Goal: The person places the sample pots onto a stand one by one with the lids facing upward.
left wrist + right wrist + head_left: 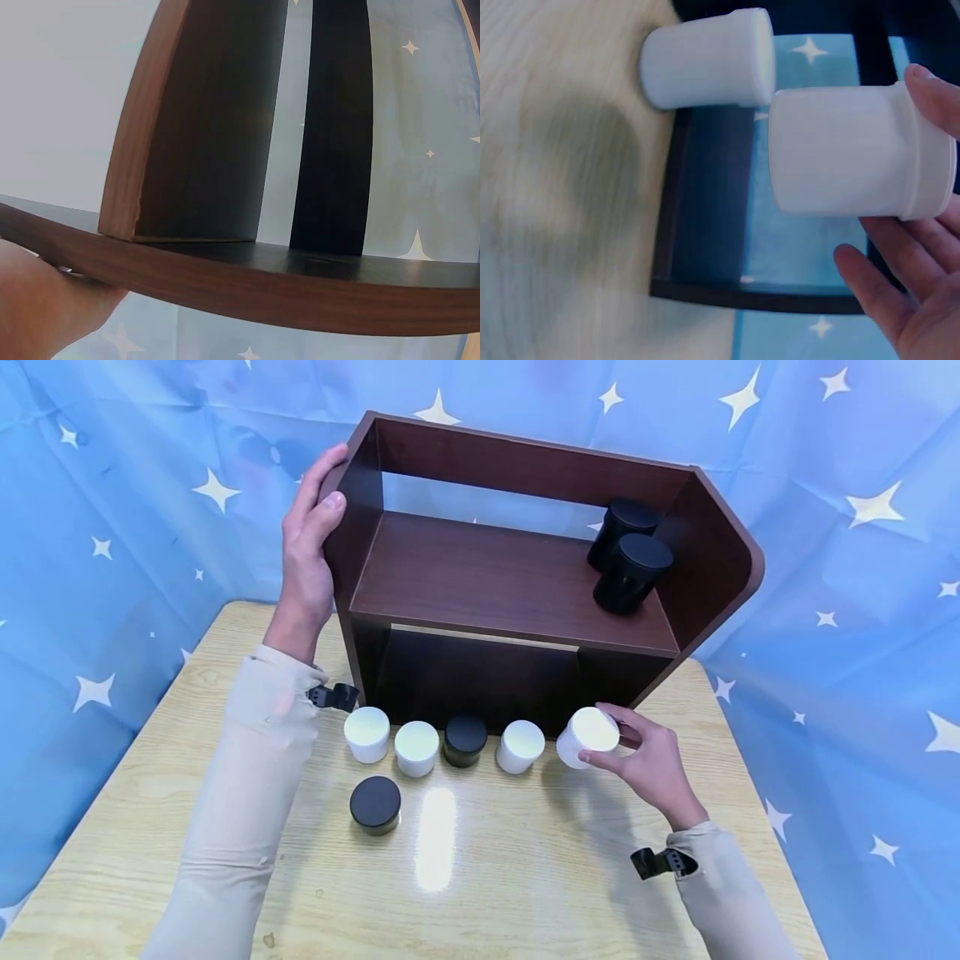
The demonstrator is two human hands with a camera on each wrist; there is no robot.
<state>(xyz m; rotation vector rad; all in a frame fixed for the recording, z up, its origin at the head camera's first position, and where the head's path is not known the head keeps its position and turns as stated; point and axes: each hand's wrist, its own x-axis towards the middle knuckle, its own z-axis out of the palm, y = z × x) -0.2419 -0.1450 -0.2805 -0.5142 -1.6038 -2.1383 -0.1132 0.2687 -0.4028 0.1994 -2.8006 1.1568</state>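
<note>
A dark brown two-level shelf (pixel 480 568) stands on the table, its left side panel gripped by my left hand (pixel 306 539); in the left wrist view that hand (pixel 52 307) lies against the panel (pixel 300 296). My right hand (pixel 652 764) holds a white jar (pixel 588 737) by its lid end, at the right end of a row before the shelf. In the right wrist view the jar (pixel 847 150) is pinched between thumb and fingers of the hand (pixel 922 277), off the table. Two black jars (pixel 633 572) stand on the upper level at its right end.
In the row stand white jars (pixel 367 735) (pixel 417 748) (pixel 520 747) and a black jar (pixel 464 741). Another black jar (pixel 376 805) is nearer the front left of the wooden table (pixel 525 877). Blue curtains (pixel 97 568) with stars surround the table.
</note>
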